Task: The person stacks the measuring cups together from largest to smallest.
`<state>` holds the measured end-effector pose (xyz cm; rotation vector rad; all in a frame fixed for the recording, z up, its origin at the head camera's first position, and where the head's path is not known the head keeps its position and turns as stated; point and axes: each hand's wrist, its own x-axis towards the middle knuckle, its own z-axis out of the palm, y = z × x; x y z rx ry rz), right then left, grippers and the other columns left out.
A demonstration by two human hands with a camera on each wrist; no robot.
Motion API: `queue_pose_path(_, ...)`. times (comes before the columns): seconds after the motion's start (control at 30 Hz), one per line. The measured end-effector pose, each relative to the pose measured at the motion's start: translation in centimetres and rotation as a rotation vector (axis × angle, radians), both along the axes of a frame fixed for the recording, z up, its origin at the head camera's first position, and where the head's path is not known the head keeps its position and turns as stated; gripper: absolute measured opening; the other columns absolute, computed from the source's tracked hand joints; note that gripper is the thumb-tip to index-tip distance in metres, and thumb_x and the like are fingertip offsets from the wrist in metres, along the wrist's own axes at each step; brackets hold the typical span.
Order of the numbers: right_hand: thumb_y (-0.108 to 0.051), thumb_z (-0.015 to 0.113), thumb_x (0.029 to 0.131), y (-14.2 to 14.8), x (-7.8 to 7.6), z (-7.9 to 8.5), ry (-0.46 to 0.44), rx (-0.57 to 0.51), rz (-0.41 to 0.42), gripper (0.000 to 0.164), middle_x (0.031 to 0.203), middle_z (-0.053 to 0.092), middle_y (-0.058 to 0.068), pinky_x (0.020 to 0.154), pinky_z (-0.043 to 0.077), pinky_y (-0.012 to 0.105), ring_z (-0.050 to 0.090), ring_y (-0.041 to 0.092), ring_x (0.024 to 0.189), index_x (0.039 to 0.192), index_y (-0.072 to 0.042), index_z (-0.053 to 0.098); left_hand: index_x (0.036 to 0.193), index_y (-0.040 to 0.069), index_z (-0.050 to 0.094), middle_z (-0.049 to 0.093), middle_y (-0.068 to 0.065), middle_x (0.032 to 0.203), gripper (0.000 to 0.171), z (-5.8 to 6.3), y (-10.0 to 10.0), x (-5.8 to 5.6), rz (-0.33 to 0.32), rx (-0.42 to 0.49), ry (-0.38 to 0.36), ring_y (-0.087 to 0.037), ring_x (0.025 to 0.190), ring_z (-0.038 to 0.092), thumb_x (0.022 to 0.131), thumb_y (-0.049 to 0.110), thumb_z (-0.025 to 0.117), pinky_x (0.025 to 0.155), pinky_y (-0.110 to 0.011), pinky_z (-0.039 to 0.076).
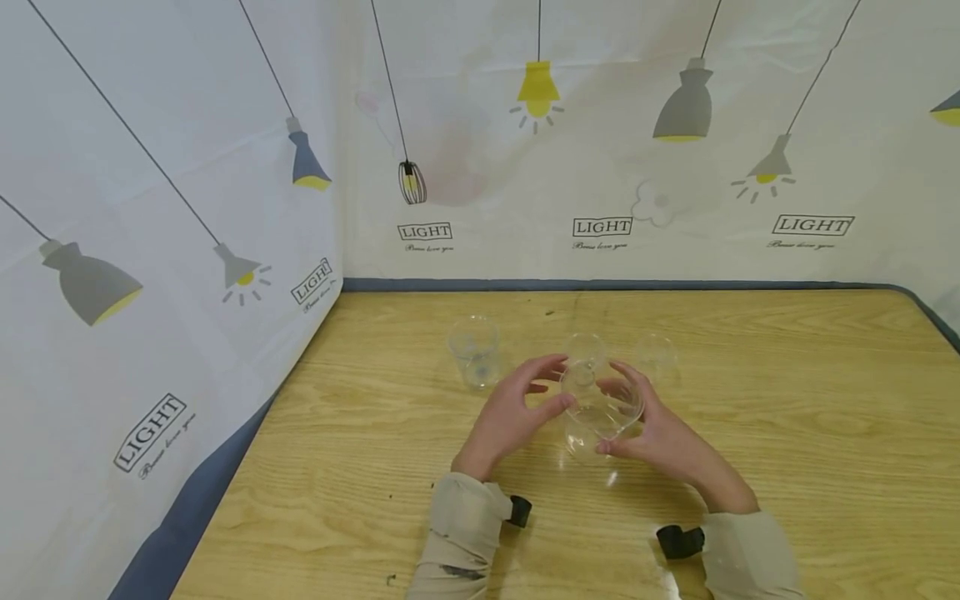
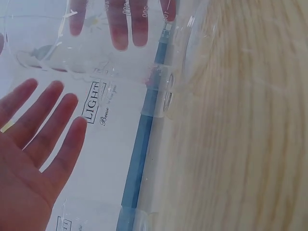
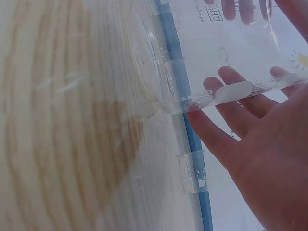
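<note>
A clear glass beaker [image 1: 609, 423] with printed volume marks is between my two hands, low over the wooden table. My right hand [image 1: 663, 433] grips its right side, thumb at the front and fingers toward the back. In the right wrist view its fingers [image 3: 250, 110] overlap the beaker wall. My left hand [image 1: 510, 417] is at the beaker's left side, thumb near the rim. The left wrist view has the left fingers [image 2: 57, 115] spread and nearly straight beside the glass [image 2: 130, 62]. Through it, the right fingertips show.
Another clear glass vessel [image 1: 474, 346] stands on the table [image 1: 360, 467] to the left. Behind the hands is a smaller glass [image 1: 585, 343], and one more small glass [image 1: 656, 354] is at the right. A printed cloth [image 1: 510, 242] hangs along the back and left edges.
</note>
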<state>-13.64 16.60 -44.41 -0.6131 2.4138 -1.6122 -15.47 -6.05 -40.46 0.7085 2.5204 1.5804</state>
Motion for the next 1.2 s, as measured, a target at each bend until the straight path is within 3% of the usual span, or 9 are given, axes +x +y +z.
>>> queue_pose_path(0.1,-0.023,0.074,0.073,0.0,0.0,0.1,0.000,0.016,-0.001,0.098,0.139,0.030,0.013,0.091,0.026,0.062,0.029,0.036,0.126,0.142,-0.025,0.005,0.129,0.024,0.045,0.053,0.004,0.120,0.046,-0.2,-0.1,-0.2,0.043,0.015,0.070,-0.010,0.109,0.048,0.086,0.036,0.057,0.090,-0.034,0.041)
queue_pose_path(0.23,-0.022,0.074,0.074,0.0,0.1,0.2,-0.006,0.036,-0.007,0.097,0.139,0.030,0.011,0.091,0.026,0.063,0.028,0.035,0.126,0.142,-0.027,0.005,0.126,0.030,0.047,0.053,0.008,0.118,0.042,-1.6,-0.3,-1.1,0.111,0.037,0.163,-0.011,0.109,0.049,0.086,0.043,0.054,0.087,-0.032,0.043)
queue_pose_path(0.4,-0.022,0.075,0.073,0.0,0.1,0.1,-0.017,0.023,-0.009,0.098,0.138,0.030,0.012,0.091,0.026,0.062,0.028,0.035,0.126,0.142,-0.025,0.006,0.121,0.033,0.049,0.054,0.011,0.116,0.036,-2.3,-0.8,-1.5,0.225,0.079,0.225,-0.006,0.107,0.048,0.086,0.043,0.054,0.086,-0.033,0.044)
queue_pose_path(0.53,-0.024,0.075,0.072,0.0,0.0,0.0,-0.016,0.028,-0.007,0.098,0.139,0.029,0.012,0.090,0.027,0.062,0.027,0.036,0.126,0.142,-0.028,0.005,0.119,0.032,0.052,0.055,0.009,0.115,0.033,-2.3,-1.4,-1.6,0.297,0.105,0.255,-0.004,0.103,0.049,0.087,0.041,0.054,0.084,-0.034,0.045)
queue_pose_path(0.77,-0.029,0.074,0.073,0.1,0.0,-0.1,0.005,0.040,0.001,0.098,0.139,0.028,0.011,0.089,0.031,0.061,0.027,0.035,0.127,0.143,-0.026,0.005,0.113,0.021,0.058,0.056,0.008,0.111,0.031,-2.4,-2.3,-2.0,0.381,0.135,0.342,-0.007,0.104,0.050,0.087,0.037,0.055,0.083,-0.033,0.045)
queue_pose_path(1.0,-0.027,0.073,0.074,0.1,0.1,0.1,-0.010,0.037,0.005,0.096,0.140,0.027,0.010,0.089,0.030,0.061,0.026,0.035,0.127,0.143,-0.027,0.005,0.111,0.018,0.058,0.053,0.002,0.115,0.027,-2.5,-2.9,-2.2,0.437,0.209,0.325,-0.013,0.107,0.048,0.087,0.031,0.057,0.083,-0.038,0.045)
queue_pose_path(1.2,-0.025,0.073,0.074,0.1,0.0,0.1,-0.014,0.036,0.007,0.096,0.140,0.027,0.010,0.089,0.030,0.061,0.026,0.035,0.127,0.142,-0.029,0.005,0.111,0.013,0.058,0.051,-0.008,0.119,0.025,-2.7,-3.2,-2.3,0.439,0.227,0.314,-0.017,0.109,0.046,0.088,0.021,0.058,0.083,-0.042,0.044)
